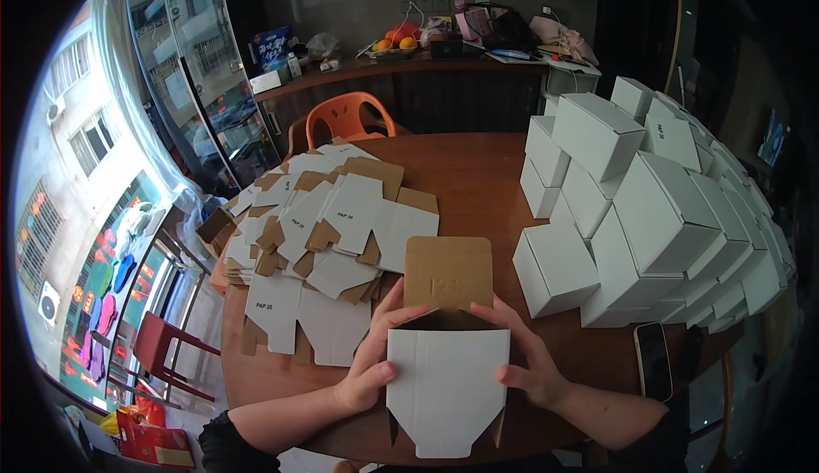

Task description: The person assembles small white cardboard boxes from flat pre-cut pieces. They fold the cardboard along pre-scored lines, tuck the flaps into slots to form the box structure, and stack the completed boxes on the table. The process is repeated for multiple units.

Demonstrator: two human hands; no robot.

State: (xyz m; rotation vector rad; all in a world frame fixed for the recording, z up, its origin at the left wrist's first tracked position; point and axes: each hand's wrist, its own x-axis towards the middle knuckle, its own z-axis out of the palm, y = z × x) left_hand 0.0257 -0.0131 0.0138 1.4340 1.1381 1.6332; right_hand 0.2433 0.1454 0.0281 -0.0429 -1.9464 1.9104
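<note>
Table point(478, 174): round, brown wood; we see its near rim curving under our forearms and its left rim dropping to a window side. Bare wood runs down the middle, from the far rim to the blank we hold, and that lane is the widest free room. A smaller bare patch lies at the near right, around the phone.

Boxes point(657, 208): folded, white, stacked several high along the right rim, some overhanging it. We count roughly twenty faces showing; the back of the stack is hidden, so no exact count.

Flats point(328, 234): unfolded blanks, white one side and brown the other, fanned in a loose heap on the left half, reaching the left rim. Well over a dozen; overlapping, so no firm number.

Blank point(446, 379): one, at the near middle, just beside the heap and apart from the boxes. White panel faces us, brown flap point(448, 272) standing up at its far end, the tapered end over the near rim.

Chairs: one orange point(350, 119) at the far rim, one red point(158, 345) below the left rim.

Left hand point(371, 371): fingers clamped on the blank's left edge, thumb on the white face.

Right hand point(529, 366): fingers clamped on the right edge, thumb on the white face.

Phone point(653, 360): one, dark, flat, near the right rim.
</note>
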